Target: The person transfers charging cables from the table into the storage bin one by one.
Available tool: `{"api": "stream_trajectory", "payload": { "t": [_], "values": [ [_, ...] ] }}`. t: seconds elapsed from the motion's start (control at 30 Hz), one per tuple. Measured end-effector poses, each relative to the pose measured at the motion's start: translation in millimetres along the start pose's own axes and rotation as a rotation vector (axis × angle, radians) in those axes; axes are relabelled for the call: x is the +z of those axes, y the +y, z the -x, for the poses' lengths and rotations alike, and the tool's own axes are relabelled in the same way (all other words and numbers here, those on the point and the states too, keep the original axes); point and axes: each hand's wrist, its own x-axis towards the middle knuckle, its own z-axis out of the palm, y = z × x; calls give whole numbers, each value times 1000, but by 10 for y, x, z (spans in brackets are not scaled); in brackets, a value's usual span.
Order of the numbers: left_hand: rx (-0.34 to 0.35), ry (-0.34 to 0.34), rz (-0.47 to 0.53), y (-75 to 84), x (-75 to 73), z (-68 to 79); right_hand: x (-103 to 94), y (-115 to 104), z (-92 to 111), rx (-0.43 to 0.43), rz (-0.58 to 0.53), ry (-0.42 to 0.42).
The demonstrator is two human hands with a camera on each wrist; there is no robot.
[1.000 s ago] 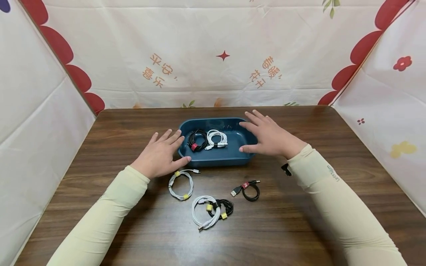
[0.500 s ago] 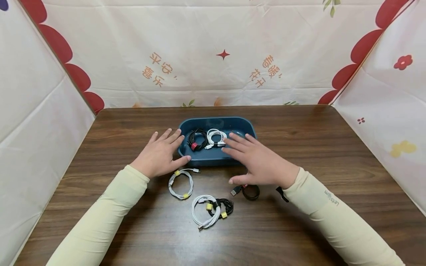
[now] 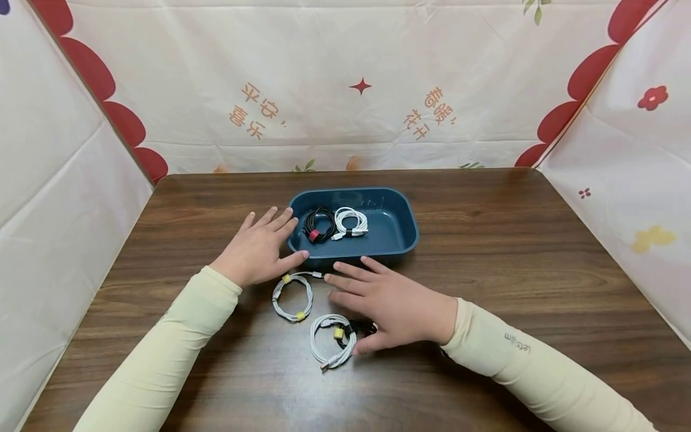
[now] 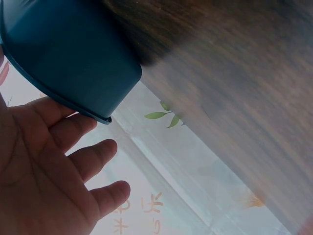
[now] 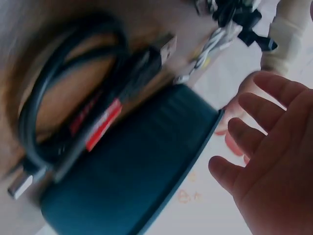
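My left hand [image 3: 260, 249] is at the left end of a blue plastic tray [image 3: 385, 231], its fingers spread and fingertips at the rim. Inside the tray lie a coiled black cable [image 3: 309, 227] with a red tie and a coiled white cable [image 3: 353, 231]. My right hand [image 3: 391, 309], empty with fingers spread, is above the table in front of the tray. Under it, a white USB cable coil [image 3: 314, 342] overlaps a partly hidden black cable [image 3: 364, 327]. The right wrist view shows a black USB cable [image 5: 134, 71] with a red tie, covered by the hand in the head view.
On the brown wooden table [image 3: 513, 240], a white cable coil [image 3: 309, 297] with yellow ties lies near my left thumb. White printed cloth [image 3: 324, 60] walls the table at the back and both sides.
My right hand has moved from above the tray's right end down and left, over the cables in front. The left hand stays at the tray, and the cables have not moved.
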Motion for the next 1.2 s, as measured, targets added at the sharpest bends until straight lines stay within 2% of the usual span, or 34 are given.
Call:
{"api": "stream_trajectory", "payload": {
  "t": [0.17,0.33,0.5,0.87,1.2],
  "values": [
    [-2,0,1,-12,-6,-11,84,-83,-60,-32,-36,-47],
    [-5,-8,-11,-26,-8,-23,197,-133,-116,-65,-18,-112],
    [-7,-11,-10,-40,-13,-30,243,-151,-171,-101,3,-134],
    [-8,-6,-6,-44,-8,-30,230,-129,-260,-59,-1,-165],
    [-3,-7,5,-36,0,-16,223,-146,-334,-70,24,-208]
  ]
}}
